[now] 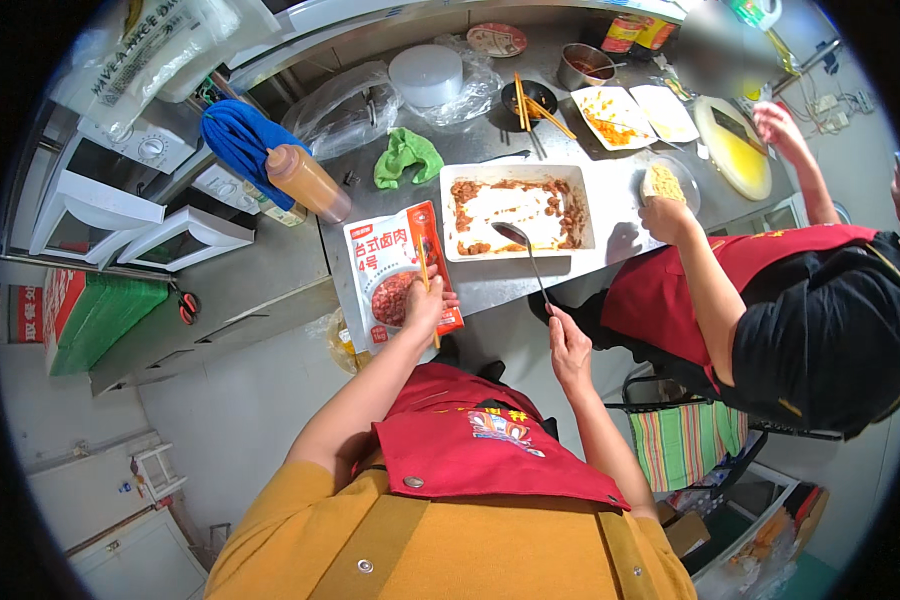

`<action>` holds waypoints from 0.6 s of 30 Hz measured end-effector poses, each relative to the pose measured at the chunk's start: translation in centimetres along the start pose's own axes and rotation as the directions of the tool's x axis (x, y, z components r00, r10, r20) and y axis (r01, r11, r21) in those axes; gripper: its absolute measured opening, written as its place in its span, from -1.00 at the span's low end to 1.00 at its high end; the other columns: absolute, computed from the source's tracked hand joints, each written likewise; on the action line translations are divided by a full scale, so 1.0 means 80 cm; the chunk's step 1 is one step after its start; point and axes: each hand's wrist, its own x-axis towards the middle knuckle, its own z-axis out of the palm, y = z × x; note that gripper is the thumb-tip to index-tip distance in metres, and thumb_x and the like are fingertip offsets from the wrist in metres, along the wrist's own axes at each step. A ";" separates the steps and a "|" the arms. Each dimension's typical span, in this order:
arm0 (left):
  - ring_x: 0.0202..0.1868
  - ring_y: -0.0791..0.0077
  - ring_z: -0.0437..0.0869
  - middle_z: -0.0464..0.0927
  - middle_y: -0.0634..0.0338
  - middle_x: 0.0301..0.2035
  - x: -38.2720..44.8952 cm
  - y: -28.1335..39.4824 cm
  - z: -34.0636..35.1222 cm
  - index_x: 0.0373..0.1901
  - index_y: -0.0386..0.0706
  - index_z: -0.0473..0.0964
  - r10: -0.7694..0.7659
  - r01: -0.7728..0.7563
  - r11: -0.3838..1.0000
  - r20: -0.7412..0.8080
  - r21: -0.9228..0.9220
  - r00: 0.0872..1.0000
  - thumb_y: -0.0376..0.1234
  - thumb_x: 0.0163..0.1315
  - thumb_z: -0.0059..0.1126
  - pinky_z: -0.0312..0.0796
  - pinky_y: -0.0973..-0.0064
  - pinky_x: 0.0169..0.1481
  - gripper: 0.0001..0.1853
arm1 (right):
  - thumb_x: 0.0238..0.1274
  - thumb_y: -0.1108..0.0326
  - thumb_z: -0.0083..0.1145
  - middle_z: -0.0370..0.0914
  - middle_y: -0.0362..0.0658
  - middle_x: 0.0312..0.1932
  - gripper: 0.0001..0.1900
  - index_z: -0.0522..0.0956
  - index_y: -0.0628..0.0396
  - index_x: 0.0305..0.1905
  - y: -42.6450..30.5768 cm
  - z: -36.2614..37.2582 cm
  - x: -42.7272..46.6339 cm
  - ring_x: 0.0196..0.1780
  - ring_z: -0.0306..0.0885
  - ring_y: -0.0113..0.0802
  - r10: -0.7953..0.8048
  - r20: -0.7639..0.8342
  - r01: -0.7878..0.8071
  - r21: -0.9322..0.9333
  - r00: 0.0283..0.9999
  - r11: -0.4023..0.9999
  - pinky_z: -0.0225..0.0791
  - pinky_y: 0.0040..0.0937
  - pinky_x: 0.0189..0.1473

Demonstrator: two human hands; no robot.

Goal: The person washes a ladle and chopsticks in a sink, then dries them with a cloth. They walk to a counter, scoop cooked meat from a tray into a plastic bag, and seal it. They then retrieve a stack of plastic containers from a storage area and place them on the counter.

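Observation:
My left hand (424, 304) grips a pair of wooden chopsticks (423, 256) over a printed food pouch (382, 255) at the table's front left corner. The pouch shows a picture of a meat dish. In my right hand (570, 343) is the handle of a long metal spoon (538, 271). Its bowl rests inside a white rectangular tray (521, 256), where brown minced meat in sauce (465, 199) clings mostly along the sides and the middle shows white. To the right, a co-worker's hand (667, 217) touches pale yellow shredded food (664, 184) in a clear round dish (690, 184).
A green cloth (405, 159) and a sauce squeeze bottle (307, 182) stand left of the tray. Behind are a black bowl with chopsticks (529, 96), a metal pot (576, 67) and a white dish of orange food (615, 116). A co-worker (810, 337) stands close at right.

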 end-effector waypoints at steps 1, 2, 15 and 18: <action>-0.36 0.35 0.62 0.39 0.07 -0.23 0.007 -0.001 0.008 0.33 -0.29 0.12 0.003 -0.003 1.000 -0.013 -0.021 1.000 -0.36 0.49 -0.23 0.61 0.39 -0.25 -0.57 | 0.42 0.27 0.02 0.60 -0.15 -0.41 -0.69 0.55 0.19 0.11 -0.007 -0.003 0.010 -0.36 0.49 -0.54 -0.027 -0.005 0.027 -0.064 1.000 0.998 0.37 -0.53 -0.27; -0.37 0.34 0.62 0.39 0.06 -0.23 0.014 -0.002 0.013 0.35 -0.27 0.07 0.000 -0.002 0.999 -0.030 -0.053 1.000 -0.35 0.49 -0.23 0.61 0.37 -0.25 -0.55 | 0.41 0.26 0.02 0.60 -0.11 -0.40 -0.69 0.55 0.16 0.11 -0.005 0.002 0.018 -0.37 0.51 -0.47 -0.041 -0.018 0.040 -0.066 0.999 0.997 0.39 -0.48 -0.26; -0.67 0.39 0.59 0.48 0.10 -0.51 0.058 0.017 0.059 0.00 -0.23 0.22 -0.105 0.109 0.993 -0.083 0.050 0.991 -0.40 0.44 -0.32 0.47 0.47 -0.70 -0.81 | 0.39 0.32 0.06 0.64 0.03 -0.24 -0.71 0.54 0.21 0.11 -0.004 0.002 0.059 -0.21 0.63 -0.32 -0.013 -0.126 0.005 -0.070 0.992 0.998 0.45 -0.40 -0.13; -0.68 0.44 0.57 0.50 0.14 -0.54 0.074 0.032 0.043 -0.01 -0.22 0.29 -0.085 0.111 0.964 -0.114 0.243 0.990 -0.42 0.39 -0.26 0.42 0.51 -0.70 -0.80 | 0.38 0.35 0.07 0.65 0.04 -0.19 -0.71 0.54 0.22 0.10 -0.018 -0.010 0.066 -0.16 0.64 -0.30 0.035 -0.134 -0.046 -0.080 0.990 0.996 0.45 -0.39 -0.09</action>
